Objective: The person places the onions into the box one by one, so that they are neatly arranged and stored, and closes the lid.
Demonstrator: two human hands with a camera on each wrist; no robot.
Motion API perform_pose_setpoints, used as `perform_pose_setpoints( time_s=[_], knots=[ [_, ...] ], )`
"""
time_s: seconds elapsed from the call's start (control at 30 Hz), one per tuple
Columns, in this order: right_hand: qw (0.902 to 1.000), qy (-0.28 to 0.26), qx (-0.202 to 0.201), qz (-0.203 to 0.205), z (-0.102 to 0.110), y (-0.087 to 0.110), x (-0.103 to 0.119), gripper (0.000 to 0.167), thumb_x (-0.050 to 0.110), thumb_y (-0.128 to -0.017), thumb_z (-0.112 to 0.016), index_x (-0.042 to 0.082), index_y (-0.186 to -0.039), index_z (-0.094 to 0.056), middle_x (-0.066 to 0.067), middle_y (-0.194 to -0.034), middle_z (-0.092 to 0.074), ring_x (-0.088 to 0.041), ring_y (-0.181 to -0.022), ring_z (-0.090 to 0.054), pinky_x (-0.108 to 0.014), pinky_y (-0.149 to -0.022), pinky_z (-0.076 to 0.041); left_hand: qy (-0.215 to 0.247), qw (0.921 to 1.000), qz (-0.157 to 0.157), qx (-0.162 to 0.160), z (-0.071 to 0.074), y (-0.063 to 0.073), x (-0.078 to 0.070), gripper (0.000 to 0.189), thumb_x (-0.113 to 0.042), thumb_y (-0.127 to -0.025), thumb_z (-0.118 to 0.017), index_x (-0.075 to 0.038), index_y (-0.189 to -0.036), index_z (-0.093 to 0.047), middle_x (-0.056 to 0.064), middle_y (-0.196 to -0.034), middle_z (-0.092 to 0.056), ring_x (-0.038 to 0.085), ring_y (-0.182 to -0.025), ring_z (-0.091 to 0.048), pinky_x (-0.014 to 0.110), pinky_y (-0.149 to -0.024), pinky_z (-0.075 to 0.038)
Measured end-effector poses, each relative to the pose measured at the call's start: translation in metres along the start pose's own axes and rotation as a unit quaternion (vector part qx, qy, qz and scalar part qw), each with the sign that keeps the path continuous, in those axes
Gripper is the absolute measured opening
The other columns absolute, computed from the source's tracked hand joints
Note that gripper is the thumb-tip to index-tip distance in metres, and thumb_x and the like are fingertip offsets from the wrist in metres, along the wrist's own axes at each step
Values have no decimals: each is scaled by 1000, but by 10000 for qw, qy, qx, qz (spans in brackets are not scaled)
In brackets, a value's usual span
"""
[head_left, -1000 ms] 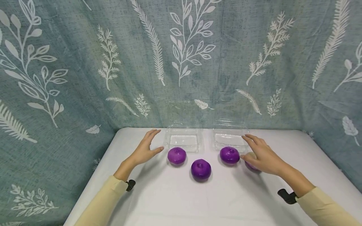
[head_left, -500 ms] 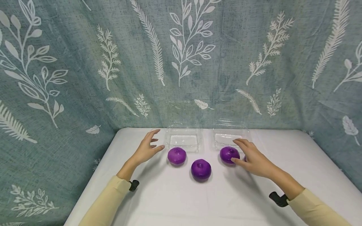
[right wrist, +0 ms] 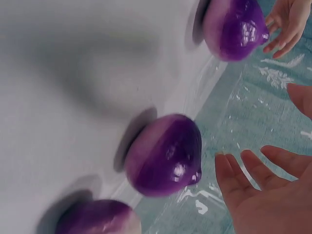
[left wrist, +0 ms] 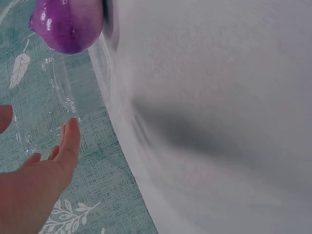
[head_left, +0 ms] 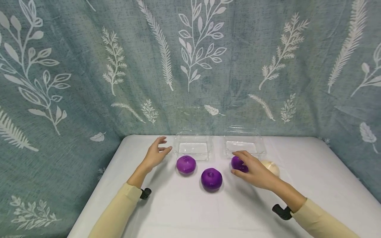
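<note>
My right hand (head_left: 254,170) hovers with loosely bent fingers over a purple onion (head_left: 238,162), hiding part of it. Just behind that hand sits an onion with a cream-coloured top (head_left: 271,168). In the right wrist view, the fingers (right wrist: 229,175) are spread apart with nothing between them, beside a glossy purple-and-pale onion (right wrist: 163,156). My left hand (head_left: 154,157) is held above the table, holding nothing, left of a lighter purple onion (head_left: 186,164). A darker purple onion (head_left: 211,179) stands nearer the front, between the hands.
Two clear plastic boxes, one on the left (head_left: 193,148) and one on the right (head_left: 241,146), stand with lids raised along the table's back edge. A leaf-patterned green curtain (head_left: 238,66) hangs behind and at both sides of the white table (head_left: 190,211).
My right hand has moved left from the cream-topped onion, which now shows, to over the purple onion beside it. My left hand has shifted slightly, its fingers a little more bent.
</note>
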State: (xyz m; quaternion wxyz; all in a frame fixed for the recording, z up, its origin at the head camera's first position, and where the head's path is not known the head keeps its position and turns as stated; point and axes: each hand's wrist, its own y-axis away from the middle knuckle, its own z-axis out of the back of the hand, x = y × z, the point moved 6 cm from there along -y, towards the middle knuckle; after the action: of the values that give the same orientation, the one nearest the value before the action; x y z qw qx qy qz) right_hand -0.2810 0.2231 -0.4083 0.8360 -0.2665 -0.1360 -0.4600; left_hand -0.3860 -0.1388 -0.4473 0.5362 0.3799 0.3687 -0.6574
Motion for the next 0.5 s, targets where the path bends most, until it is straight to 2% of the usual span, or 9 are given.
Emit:
perform_pose_setpoints(
  time_s=[0.1,0.3,0.4,0.5],
  knots=[
    [9999,-75,98,-51,-8,-1,2,65,33,-95,-74,-3,-144,-51,-20,-142,-54,-43,-131,-53,-61,-108,-46,272,9994,193,1,-3,-3,6,66,-26,-102,-65,-6,-157,-34,21,-152,-43,38,-126,-59,49,-103,-54],
    [9994,-247,210,-93,-21,-6,5,64,32,-94,-75,-4,-142,-52,-21,-142,-55,-39,-130,-54,-58,-109,-46,815,9961,325,-18,-9,-10,10,64,-17,-101,-67,1,-154,-35,26,-147,-44,40,-121,-61,45,-101,-57],
    [9984,-444,316,-148,-28,-8,6,64,31,-94,-75,-3,-143,-52,-19,-142,-55,-37,-126,-57,-54,-105,-50,1087,9928,509,-7,-12,-13,14,64,-13,-100,-67,4,-153,-35,26,-142,-45,41,-121,-60,42,-98,-58],
    [9957,-746,477,-257,-35,-8,7,65,33,-95,-75,-2,-144,-51,-20,-142,-54,-40,-124,-58,-53,-101,-53,1462,9870,664,107,-18,-15,19,63,-7,-100,-66,8,-152,-34,27,-136,-46,44,-121,-59,39,-96,-59]
  ],
)
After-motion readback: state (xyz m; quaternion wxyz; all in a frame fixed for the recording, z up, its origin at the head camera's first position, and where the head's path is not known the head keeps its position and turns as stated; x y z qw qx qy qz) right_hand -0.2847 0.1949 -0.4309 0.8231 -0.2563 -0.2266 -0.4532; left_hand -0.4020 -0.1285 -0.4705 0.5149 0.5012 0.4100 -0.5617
